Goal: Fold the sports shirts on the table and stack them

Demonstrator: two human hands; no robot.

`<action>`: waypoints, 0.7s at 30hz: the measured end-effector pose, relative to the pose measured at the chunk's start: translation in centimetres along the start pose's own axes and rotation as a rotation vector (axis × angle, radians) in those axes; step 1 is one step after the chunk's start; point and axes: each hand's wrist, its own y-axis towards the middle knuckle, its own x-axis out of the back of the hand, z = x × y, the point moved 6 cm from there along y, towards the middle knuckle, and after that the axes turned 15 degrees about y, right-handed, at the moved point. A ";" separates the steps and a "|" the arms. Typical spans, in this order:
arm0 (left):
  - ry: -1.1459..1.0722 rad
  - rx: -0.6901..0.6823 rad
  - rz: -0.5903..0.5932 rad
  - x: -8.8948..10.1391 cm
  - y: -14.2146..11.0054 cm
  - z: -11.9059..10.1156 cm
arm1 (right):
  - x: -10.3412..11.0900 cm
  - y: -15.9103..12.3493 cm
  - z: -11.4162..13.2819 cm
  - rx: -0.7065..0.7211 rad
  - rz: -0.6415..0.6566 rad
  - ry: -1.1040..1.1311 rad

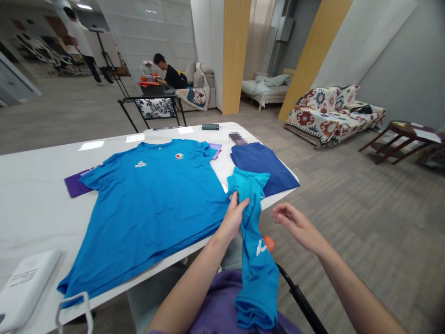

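Note:
A bright blue T-shirt (153,204) lies spread flat on the white table (34,195), its hem hanging over the near edge. My left hand (234,215) grips a teal garment (257,260) at the table's edge; the cloth drapes from the table down onto my lap. My right hand (295,225) hovers just right of that garment, fingers loosely apart, holding nothing. A folded dark blue garment (262,164) rests on the table's right corner, partly under the teal one.
A purple cloth (74,185) peeks from under the spread shirt. A white device (24,287) sits at the near left, a dark small box (210,126) at the far edge. A black chair (153,109) stands beyond the table; a person sits farther back. A patterned sofa (330,113) is at right.

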 end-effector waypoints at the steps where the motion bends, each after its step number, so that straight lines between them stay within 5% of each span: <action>1: 0.095 -0.083 0.043 -0.3 -1.1 -0.7 | 0.8 1.4 -1.7 -0.100 -0.090 0.098; 4: 0.476 -0.328 0.332 -2.0 -5.3 -2.9 | -0.3 5.7 -4.9 -0.364 -0.107 0.424; 8: 0.796 -0.440 0.648 -1.3 -10.2 -4.1 | -2.4 9.4 -2.1 -0.210 -0.259 0.557; 10: 0.810 -0.390 0.588 0.9 -10.6 -4.2 | -3.3 9.6 1.3 -0.040 -0.269 0.526; 15: 0.360 -0.265 0.009 7.6 -8.4 -6.7 | -5.9 8.7 11.4 0.296 -0.037 0.265; 21: 0.139 -0.352 0.036 6.3 -8.3 -16.1 | -8.8 10.3 20.8 0.462 0.201 0.123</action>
